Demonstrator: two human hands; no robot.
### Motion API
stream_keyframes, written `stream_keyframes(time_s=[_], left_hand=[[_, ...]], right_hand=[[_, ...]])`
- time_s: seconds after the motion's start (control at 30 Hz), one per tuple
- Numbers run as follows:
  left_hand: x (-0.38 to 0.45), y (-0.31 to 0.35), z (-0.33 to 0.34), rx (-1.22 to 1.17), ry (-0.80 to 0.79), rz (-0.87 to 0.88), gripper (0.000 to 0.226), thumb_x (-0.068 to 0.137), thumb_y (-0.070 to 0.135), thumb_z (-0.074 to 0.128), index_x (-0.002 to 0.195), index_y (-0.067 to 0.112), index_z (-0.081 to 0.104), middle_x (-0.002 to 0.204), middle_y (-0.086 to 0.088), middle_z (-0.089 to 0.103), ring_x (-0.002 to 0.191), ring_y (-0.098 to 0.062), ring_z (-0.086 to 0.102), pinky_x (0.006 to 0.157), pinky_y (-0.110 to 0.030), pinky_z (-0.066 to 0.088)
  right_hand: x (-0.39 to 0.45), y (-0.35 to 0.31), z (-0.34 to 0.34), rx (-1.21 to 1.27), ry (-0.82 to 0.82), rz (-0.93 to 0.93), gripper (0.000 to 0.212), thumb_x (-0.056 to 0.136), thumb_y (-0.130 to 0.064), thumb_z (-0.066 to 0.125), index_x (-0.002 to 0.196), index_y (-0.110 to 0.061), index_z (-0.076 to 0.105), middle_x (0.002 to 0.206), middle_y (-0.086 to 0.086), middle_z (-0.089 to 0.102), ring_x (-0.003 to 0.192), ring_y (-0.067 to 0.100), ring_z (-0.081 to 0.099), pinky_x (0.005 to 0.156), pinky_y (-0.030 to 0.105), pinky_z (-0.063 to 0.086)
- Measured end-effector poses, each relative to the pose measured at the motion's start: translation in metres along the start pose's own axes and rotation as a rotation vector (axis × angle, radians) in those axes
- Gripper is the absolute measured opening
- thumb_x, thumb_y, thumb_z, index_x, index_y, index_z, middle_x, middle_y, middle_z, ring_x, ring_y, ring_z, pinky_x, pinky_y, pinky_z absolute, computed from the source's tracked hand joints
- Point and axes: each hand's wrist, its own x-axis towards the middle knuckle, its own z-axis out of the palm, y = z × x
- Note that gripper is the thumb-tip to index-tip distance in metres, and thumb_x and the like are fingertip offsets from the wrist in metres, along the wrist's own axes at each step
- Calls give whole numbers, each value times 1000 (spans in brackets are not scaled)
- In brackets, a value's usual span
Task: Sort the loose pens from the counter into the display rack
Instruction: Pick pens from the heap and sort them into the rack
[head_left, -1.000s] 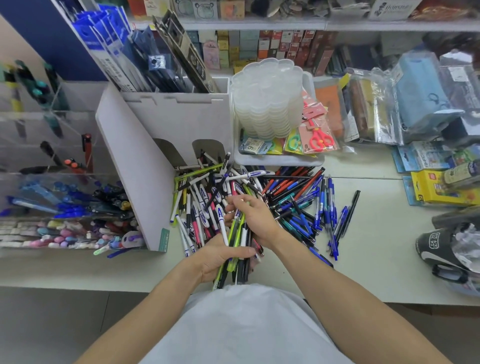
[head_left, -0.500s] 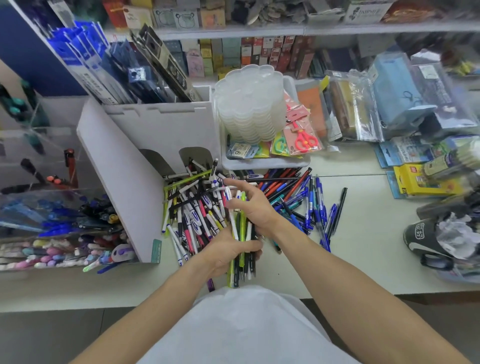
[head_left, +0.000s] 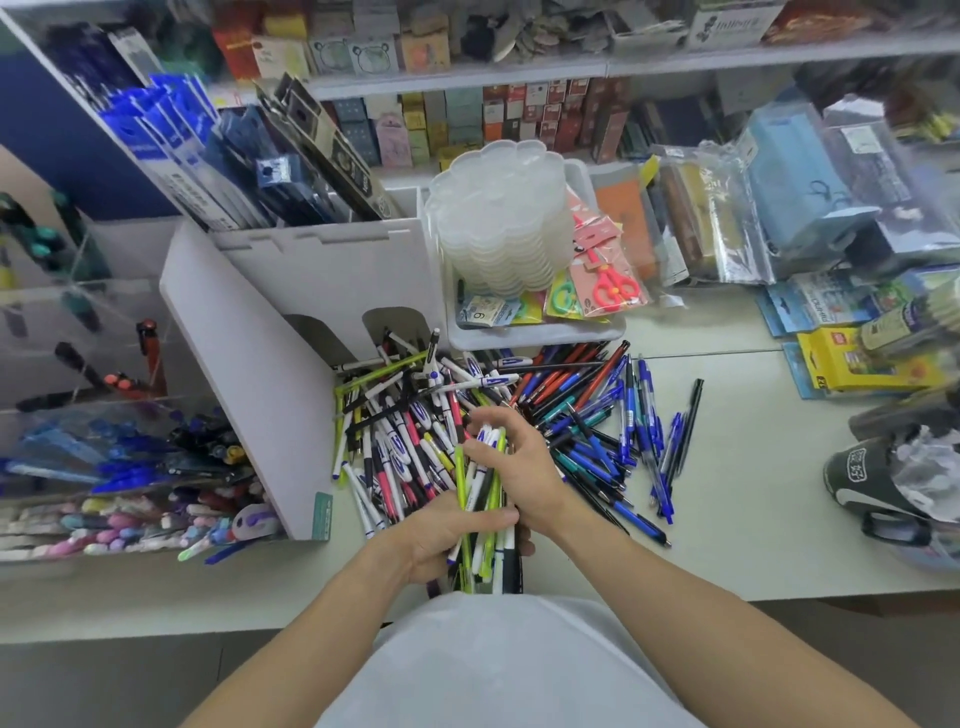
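White counter (head_left: 727, 545) holds one big pile of loose pens (head_left: 519, 410), too many to count. Two hands meet over its near edge. Left hand (head_left: 441, 535) grips a bunch of pens (head_left: 485, 499). Right hand (head_left: 511, 462) pinches that bunch's top ends. One white display rack (head_left: 249, 374) stands left of both hands

White counter (head_left: 753, 519), white display rack (head_left: 249, 374), blue, red, lime-green, black and white pens (head_left: 519, 415), red scissors (head_left: 613, 283)

left grip (head_left: 447, 535) curled closed, right grip (head_left: 514, 462) fingers curled, touching
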Motion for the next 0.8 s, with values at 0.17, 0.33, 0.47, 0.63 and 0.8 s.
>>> stream_keyframes(time_s=[0.17, 0.33, 0.47, 0.63, 0.8], left_hand=[[-9, -9, -2, 43, -67, -44, 43, 90, 20, 74, 125, -2, 63, 120, -23, 69, 116, -33, 66, 107, -50, 48], [-7, -12, 4, -7, 1, 26, 69, 82, 27, 82, 136, -1, 51, 117, -24, 70, 111, -37, 67, 99, -50, 53], [-6, -24, 13, -40, 18, 4, 54, 71, 16, 88, 111, -7, 61, 92, -24, 68, 81, -33, 68, 75, -41, 57], [-8, -23, 10, -19, -32, -15, 53, 74, 13, 87, 119, -6, 66, 115, -31, 67, 108, -42, 67, 94, -48, 52], [-2, -22, 19, -30, 28, 11, 35, 83, 11, 80, 110, -7, 67, 99, -27, 69, 90, -39, 70, 90, -53, 54]], right_hand=[[-9, 7, 0, -170, -104, 61, 32, 73, -44, 87, 101, -32, 77, 117, -12, 73, 117, 13, 66, 109, 51, 46], [-15, 5, -7, -187, -75, 17, 70, 75, -28, 90, 135, -41, 57, 139, -22, 53, 125, -4, 48, 103, 25, 42], [-19, 1, 1, -109, -76, 77, 38, 77, -47, 84, 110, -33, 71, 112, 5, 72, 106, 32, 69, 98, 57, 53], [-15, -6, -3, -237, -103, 131, 26, 93, -49, 68, 86, -24, 67, 108, -16, 73, 113, 2, 62, 104, 35, 41], [-13, -8, -20, -286, -183, 158, 28, 94, -44, 69, 105, -19, 76, 114, -16, 70, 107, -10, 60, 94, 17, 44]])
